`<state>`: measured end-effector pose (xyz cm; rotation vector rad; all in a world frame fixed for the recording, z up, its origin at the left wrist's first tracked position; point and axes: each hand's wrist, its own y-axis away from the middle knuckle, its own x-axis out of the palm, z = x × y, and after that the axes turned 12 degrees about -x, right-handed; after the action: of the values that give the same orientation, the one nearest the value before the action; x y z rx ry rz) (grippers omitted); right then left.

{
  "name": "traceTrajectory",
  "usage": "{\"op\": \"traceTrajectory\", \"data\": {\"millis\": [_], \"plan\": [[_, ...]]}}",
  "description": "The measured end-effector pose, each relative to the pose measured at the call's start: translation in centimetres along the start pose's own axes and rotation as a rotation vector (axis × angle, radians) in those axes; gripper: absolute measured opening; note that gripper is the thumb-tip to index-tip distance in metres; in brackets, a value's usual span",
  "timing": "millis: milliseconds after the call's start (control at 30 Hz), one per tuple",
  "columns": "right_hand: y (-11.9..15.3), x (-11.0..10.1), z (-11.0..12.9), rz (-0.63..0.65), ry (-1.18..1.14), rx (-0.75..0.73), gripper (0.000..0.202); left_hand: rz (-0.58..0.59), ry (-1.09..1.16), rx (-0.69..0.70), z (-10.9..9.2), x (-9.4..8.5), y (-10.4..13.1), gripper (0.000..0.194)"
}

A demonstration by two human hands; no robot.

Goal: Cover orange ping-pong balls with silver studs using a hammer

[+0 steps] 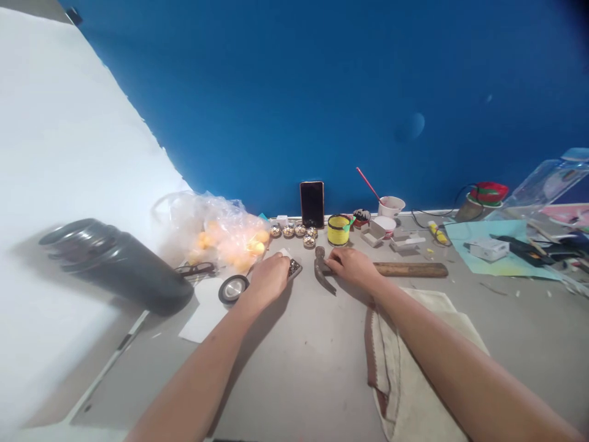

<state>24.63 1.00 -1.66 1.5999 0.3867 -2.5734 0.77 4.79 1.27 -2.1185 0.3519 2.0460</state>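
Observation:
My left hand point(272, 274) is closed at the far side of the table, its fingers curled over a small flat grey-edged object with a dark speckled top point(295, 268). Most of that object is under the hand, so its kind does not show. My right hand point(352, 266) grips a claw hammer point(409, 269) just behind its metal head. The hammer lies level, its wooden handle pointing right and its claw towards me. Several shiny metallic balls point(300, 231) sit beyond the hands. A black-rimmed round lid point(233, 289) lies left of my left hand.
A dark bottle point(124, 267) stands at left, beside a clear bag of orange balls point(225, 236). A phone point(312, 204) leans on the blue wall. Near it are a yellow cup point(338, 231) and a white cup point(391, 207). A beige cloth point(414, 368) lies under my right forearm.

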Motion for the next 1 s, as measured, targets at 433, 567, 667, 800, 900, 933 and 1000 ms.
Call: {"op": "traceTrajectory", "data": {"millis": [433,567,667,800,900,933,1000], "plan": [[0.0,0.1,0.1,-0.019,0.004,-0.008,0.025,0.021,0.182,0.062,0.8,-0.1,-1.0,0.025],[0.0,0.0,0.2,-0.015,0.000,0.005,0.025,0.018,0.206,0.056,0.7,-0.3,-0.8,0.020],[0.1,-0.1,0.4,-0.010,-0.003,0.003,0.025,0.025,0.204,0.071,0.7,-0.3,-0.5,0.019],[0.1,-0.3,0.4,-0.007,0.008,0.000,0.025,-0.017,0.241,0.098,1.0,0.0,-0.4,0.017],[0.1,-0.2,0.3,-0.008,0.016,-0.007,0.024,-0.071,0.337,0.095,1.2,0.2,-0.5,0.014],[0.0,-0.2,0.2,-0.007,0.015,-0.005,0.024,-0.085,0.374,0.089,1.3,0.2,-0.4,0.014],[0.0,-0.1,0.1,-0.007,0.005,-0.001,0.024,-0.109,0.468,0.073,1.1,-0.1,-0.2,0.014]]}}
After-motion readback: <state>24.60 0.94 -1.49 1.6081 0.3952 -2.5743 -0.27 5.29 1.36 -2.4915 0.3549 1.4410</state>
